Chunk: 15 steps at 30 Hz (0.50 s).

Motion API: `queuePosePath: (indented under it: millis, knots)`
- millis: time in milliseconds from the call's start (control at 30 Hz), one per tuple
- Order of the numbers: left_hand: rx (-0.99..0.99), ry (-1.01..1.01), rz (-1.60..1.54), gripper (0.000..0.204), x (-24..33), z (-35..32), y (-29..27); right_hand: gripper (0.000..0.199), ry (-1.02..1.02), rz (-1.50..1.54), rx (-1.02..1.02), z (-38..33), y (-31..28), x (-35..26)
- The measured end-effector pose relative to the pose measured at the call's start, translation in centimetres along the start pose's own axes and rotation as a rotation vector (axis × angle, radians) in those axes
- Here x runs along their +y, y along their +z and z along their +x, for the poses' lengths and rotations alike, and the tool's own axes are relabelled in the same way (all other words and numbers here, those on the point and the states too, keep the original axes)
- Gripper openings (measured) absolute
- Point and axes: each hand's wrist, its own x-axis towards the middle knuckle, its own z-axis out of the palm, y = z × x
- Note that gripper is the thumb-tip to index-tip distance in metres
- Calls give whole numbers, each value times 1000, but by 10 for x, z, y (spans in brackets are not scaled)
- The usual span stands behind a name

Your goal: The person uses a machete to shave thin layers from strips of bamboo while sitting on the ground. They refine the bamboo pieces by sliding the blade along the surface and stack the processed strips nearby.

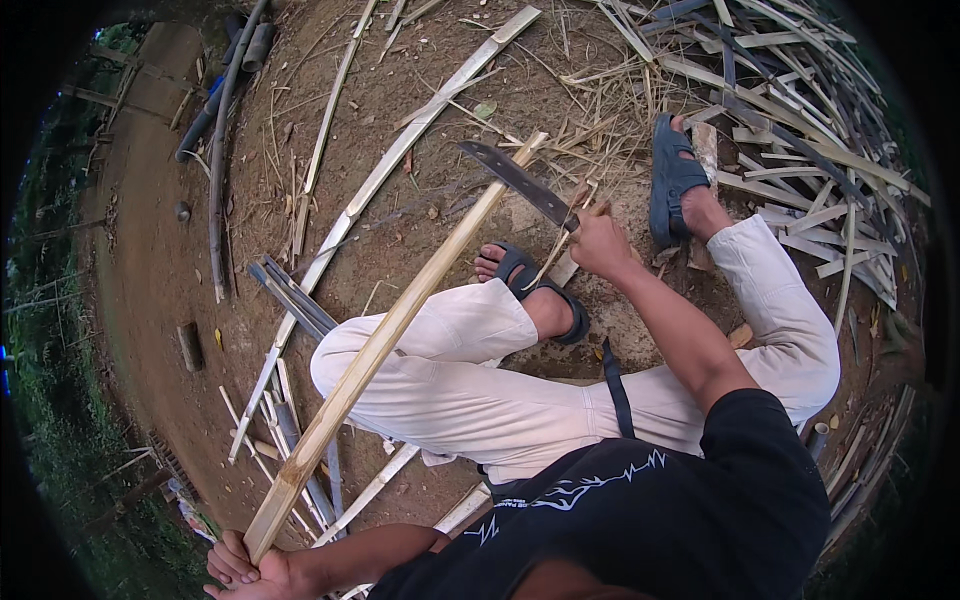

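A long split bamboo strip (375,345) runs slantwise across my raised knee, from the lower left up toward the middle. My left hand (245,572) is closed around its near end, with the fingers curled under the edge. In my right hand (600,243) is the handle of a knife (515,180) with a broad dark blade. The blade lies across the strip close to its far end and seems to touch it. A thin curled sliver (548,262) hangs below the knife hand. Most of the knife's handle is hidden by my fingers.
A large heap of split bamboo (810,140) lies at the far right. Thin shavings (600,150) litter the ground ahead. Another long strip (340,225) lies on the dirt left of my legs. Dark poles (222,150) and a short log (190,347) are farther left.
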Motion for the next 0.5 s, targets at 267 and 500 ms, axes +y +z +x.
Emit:
queuePosePath:
  millis: [267, 500]
  knots:
    - [-108, -64, -82, 40, 2, 3, 0, 29, 191, 74, -55, 20, -9, 3]
    - [-373, -162, -252, 38, 1, 5, 6, 36, 264, 119, -87, 31, 4, 12]
